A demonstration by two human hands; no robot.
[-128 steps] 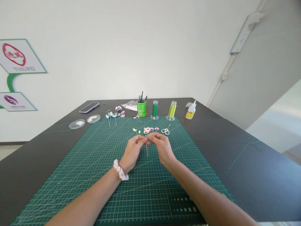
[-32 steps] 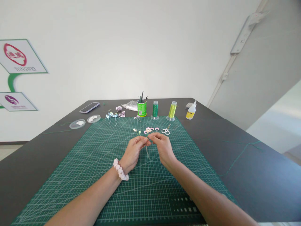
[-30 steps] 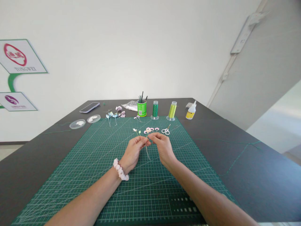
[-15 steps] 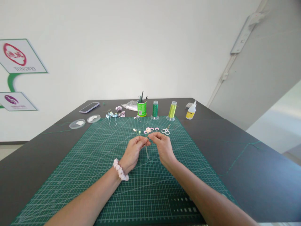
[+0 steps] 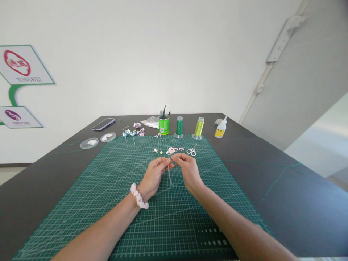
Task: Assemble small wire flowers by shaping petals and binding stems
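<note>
My left hand (image 5: 157, 171) pinches the thin stem of a small pale pink artificial flower (image 5: 171, 150), whose stem ends hang down below the fingers. Right against it, my right hand (image 5: 187, 166) is closed in a pinch at the same stem, just under the bloom; any thread between its fingertips is too fine to make out. Just beyond the hands, several pink petal pieces (image 5: 181, 149) on thin stems lie on the green cutting mat (image 5: 122, 203). A cream bud (image 5: 155, 150) and a small green leaf (image 5: 161, 153) lie left of them.
White-handled scissors (image 5: 191, 151) lie right of the petals. Behind stand a green can of tools (image 5: 164, 125), a dark green thread spool (image 5: 179, 127), a yellow-green spool (image 5: 199, 128) and a glue bottle (image 5: 220, 128). Blue flowers (image 5: 129, 133), clear dishes (image 5: 89, 143) and a phone (image 5: 103, 124) are at left.
Both hands stay almost in place, still pinching the stem. The flower's head and hanging stem ends have shifted very slightly.
</note>
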